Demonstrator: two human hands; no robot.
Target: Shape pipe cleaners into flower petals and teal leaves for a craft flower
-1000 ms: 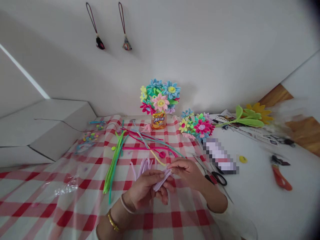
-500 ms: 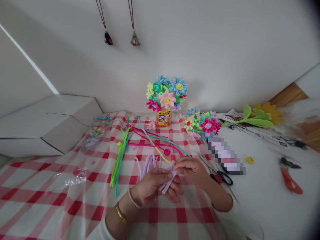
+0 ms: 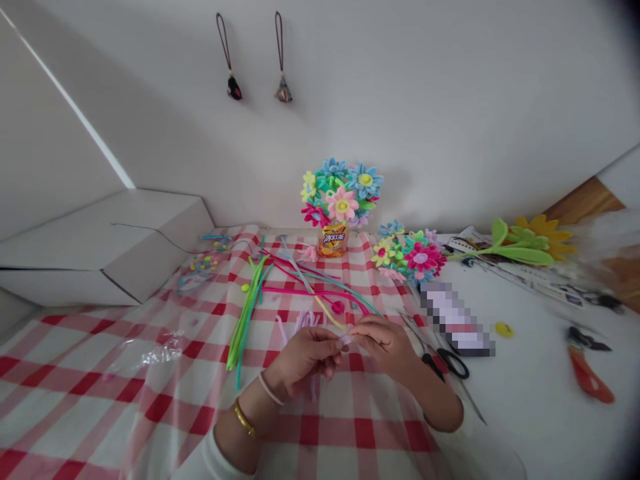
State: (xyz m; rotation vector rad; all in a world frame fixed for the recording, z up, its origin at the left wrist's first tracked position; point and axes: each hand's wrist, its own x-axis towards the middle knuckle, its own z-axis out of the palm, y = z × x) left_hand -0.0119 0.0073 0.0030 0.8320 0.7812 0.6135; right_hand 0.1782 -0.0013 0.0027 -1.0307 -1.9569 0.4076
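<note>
Between my left hand [image 3: 309, 357] and my right hand [image 3: 383, 343], a lilac pipe cleaner piece [image 3: 345, 339] is pinched by the fingertips of both. Its full shape is mostly hidden by the fingers. Behind my left hand lie more lilac pipe cleaners [image 3: 304, 321], partly covered by it. Just beyond the fingertips, a pale yellow pipe cleaner [image 3: 327, 313] ends close to my right hand. Black-handled scissors [image 3: 453, 363] rest to the right of my right wrist.
Green pipe cleaners [image 3: 247, 317] and magenta ones [image 3: 305, 292] lie on the checked cloth [image 3: 310, 433]. Pipe-cleaner flowers [image 3: 342, 203] stand in an orange container [image 3: 333, 240]; another bunch [image 3: 420, 257] lies right. A white box [image 3: 150, 233], phone-shaped pixelated object [image 3: 455, 320] and orange-handled pliers [image 3: 590, 373] flank them.
The lilac strands that showed below my fingers are now mostly hidden. My left fingers have curled in, and my right fingers pinch at the same spot. The whole view has shifted slightly.
</note>
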